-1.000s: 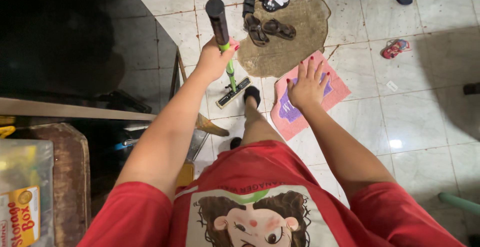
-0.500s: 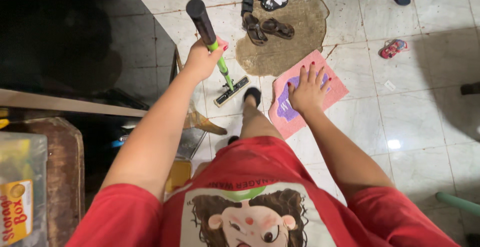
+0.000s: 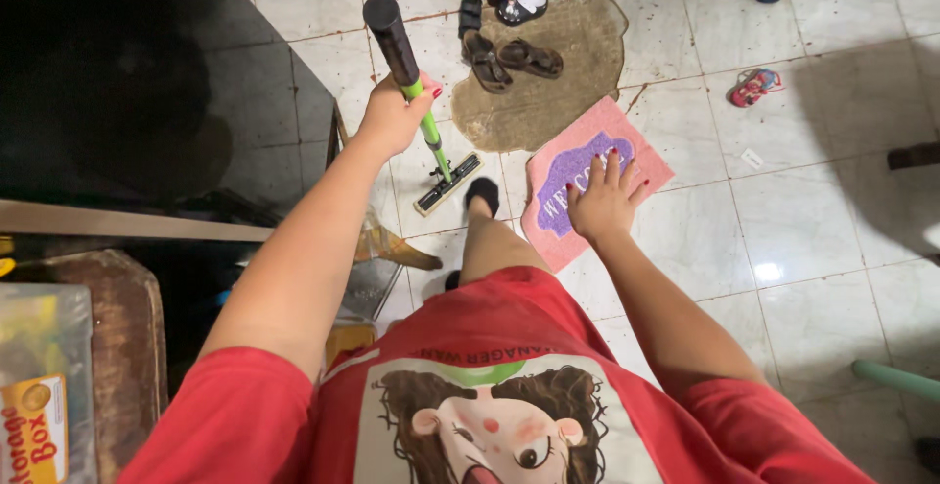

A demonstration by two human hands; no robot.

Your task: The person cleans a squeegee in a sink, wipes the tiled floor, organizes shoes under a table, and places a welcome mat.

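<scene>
My left hand (image 3: 392,117) grips the handle of a flat mop (image 3: 421,102) with a green shaft and black grip. The mop's flat head (image 3: 447,184) rests on the white tiled floor, just left of my black-socked foot (image 3: 482,192). My right hand (image 3: 602,198) hovers open, fingers spread, above a pink doormat with a purple patch (image 3: 587,166); it holds nothing.
A brown round mat (image 3: 558,63) lies beyond, with dark sandals (image 3: 509,53) on it. More footwear sits at the top edge, and a small red sandal (image 3: 752,86) to the right. A dark cabinet (image 3: 117,83) and a wooden stool (image 3: 117,347) stand at left. A green pipe (image 3: 896,378) is at lower right.
The mop handle has tilted leftward with my left hand. My right hand has drifted down toward me, uncovering more of the pink mat's purple patch.
</scene>
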